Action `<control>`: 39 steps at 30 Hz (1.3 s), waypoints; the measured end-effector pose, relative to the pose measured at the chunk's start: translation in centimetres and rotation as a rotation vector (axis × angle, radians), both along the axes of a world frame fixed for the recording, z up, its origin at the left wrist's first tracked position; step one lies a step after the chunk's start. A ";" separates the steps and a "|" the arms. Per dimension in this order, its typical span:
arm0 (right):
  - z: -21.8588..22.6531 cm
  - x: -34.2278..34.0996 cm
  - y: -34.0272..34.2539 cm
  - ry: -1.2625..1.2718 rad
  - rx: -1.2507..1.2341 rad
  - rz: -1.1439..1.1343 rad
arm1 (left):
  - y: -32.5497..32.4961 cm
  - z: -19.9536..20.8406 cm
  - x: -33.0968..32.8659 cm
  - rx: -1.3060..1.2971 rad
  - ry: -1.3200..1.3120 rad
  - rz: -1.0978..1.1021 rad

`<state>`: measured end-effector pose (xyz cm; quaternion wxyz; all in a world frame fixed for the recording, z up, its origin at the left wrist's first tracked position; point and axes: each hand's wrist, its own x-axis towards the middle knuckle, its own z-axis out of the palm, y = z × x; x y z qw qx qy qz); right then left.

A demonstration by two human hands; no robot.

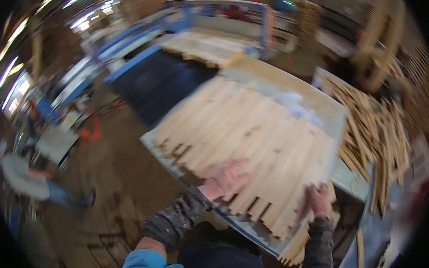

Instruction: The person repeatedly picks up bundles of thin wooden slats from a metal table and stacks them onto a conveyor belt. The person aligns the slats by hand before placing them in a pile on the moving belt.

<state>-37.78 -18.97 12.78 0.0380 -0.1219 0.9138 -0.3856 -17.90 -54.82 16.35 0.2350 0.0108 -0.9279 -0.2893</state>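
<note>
Pale wooden strips lie side by side on a light-topped table, their near ends uneven with dark gaps between some. My left hand, in a pinkish glove, rests on the strips near their front ends with its fingers stretched out. At the right edge of the layer, my right hand is closed around the end of a wooden strip; blur and the hand itself hide the exact grip. Dark, speckled sleeves cover both forearms.
Loose thin sticks are piled at the right. Beyond the table stand a black surface and a blue-framed machine. More strips lie below the table's right front edge. Another person is at the far left.
</note>
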 end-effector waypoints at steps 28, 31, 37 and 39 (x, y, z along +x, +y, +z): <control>22.1 50.4 -35.7 -1.545 -1.676 2.236 | -9.4 -19.0 65.9 1.624 0.390 0.929; 23.6 50.6 -34.1 -1.388 -1.554 2.149 | -9.6 -18.9 58.7 1.722 0.238 0.820; 20.5 51.0 -36.3 -1.527 -1.610 2.164 | -9.6 -18.3 62.8 1.532 0.182 1.060; 19.7 50.3 -36.3 -1.561 -1.615 2.153 | -9.2 -18.9 63.7 1.527 0.209 1.055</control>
